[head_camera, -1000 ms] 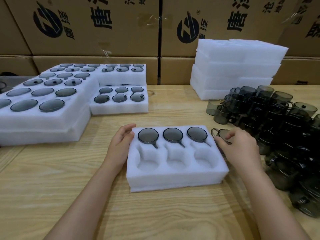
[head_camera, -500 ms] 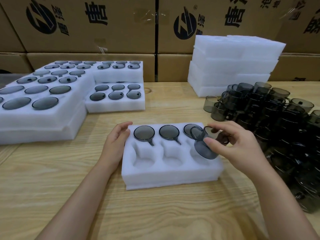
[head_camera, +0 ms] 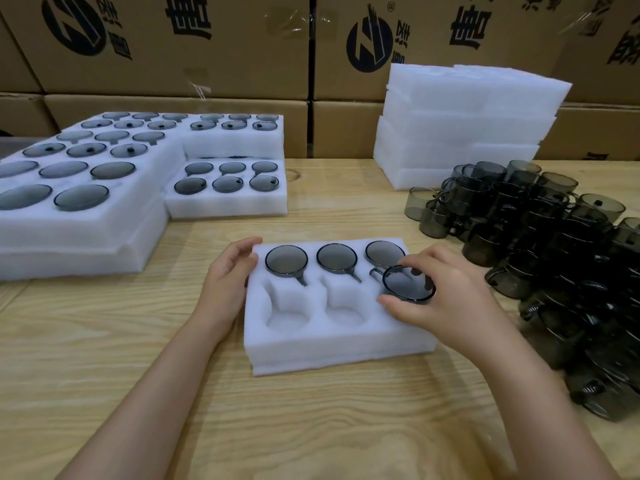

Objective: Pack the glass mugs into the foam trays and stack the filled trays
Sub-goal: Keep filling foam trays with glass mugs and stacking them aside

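Smoky glass mug [head_camera: 408, 285], round rim pinched by right hand [head_camera: 450, 303], white foam tray [head_camera: 332, 351], left hand [head_camera: 225, 282] relaxed against its edge

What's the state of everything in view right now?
Front tray: back three slots filled, two front slots empty.
Held mug: at the front right slot, seating unclear.
Right hand: grips the held mug's rim.
Left hand: rests against the front tray's left edge.
Loose mugs: piled on the table.
Left trays: filled, stacked.
Foam stack: stacked, contents hidden.
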`<state>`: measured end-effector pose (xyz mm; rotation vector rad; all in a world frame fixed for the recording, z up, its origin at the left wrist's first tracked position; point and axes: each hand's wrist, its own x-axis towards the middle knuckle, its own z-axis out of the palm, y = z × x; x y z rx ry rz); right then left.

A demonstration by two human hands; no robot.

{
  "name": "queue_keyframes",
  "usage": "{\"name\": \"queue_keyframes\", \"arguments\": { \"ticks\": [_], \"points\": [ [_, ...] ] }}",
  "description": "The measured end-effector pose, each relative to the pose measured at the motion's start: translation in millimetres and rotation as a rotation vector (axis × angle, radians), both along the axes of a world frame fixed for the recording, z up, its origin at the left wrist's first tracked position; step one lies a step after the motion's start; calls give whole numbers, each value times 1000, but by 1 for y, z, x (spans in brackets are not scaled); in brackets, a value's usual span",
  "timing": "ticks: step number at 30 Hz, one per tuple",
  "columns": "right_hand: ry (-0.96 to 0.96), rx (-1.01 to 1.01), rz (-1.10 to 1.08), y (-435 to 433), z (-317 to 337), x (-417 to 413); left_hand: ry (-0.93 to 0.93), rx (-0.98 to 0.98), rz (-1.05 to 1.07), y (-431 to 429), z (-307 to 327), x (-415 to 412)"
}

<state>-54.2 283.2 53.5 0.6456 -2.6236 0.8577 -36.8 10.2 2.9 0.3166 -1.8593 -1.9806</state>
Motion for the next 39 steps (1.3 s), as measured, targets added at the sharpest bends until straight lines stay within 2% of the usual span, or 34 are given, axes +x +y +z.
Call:
{"name": "queue_keyframes", "arguments": {
  "ticks": [2,4,6,7,9,10,12,14,17,20,27,30,32,35,37,39],
  "points": [
    [14,19,-5,-1,-1,0,-3,-45,11,3,5,3],
    [3,12,-1,0,-2,-2,18,-215,101,5,16,7],
    [-10,21,8,1,-2,-2,119,-378,186,14,35,15],
    [-9,35,13,1,-2,-2,188,-446,178,22,45,20],
    [-15,33,22,4,-2,-3,271,-579,28,50,61,31],
    [-47,-29,44,4,-2,-3,266,-634,-93,69,65,36],
    [-148,-285,105,4,-3,-7,235,-804,-324,104,63,41],
    [-247,-444,132,4,-9,-14,204,-1080,-409,129,53,40],
    [-456,-428,132,5,-24,-23,132,-1382,-338,140,34,36],
    [-463,-269,153,6,-34,-28,68,-1588,-264,144,25,38],
    [-500,-317,83,1,-34,-31,50,-1728,-104,167,14,34],
    [-510,-346,56,1,-35,-29,83,-1732,-79,163,11,34],
    [-391,-336,-9,3,-32,-27,165,-1727,-65,156,8,34],
    [-60,-222,-274,16,-23,-29,309,-1714,-41,149,3,30],
    [112,-62,-459,30,-21,-32,371,-1679,-2,145,2,27],
    [134,123,-613,40,-23,-35,414,-1613,10,140,2,24]
  ]
}}
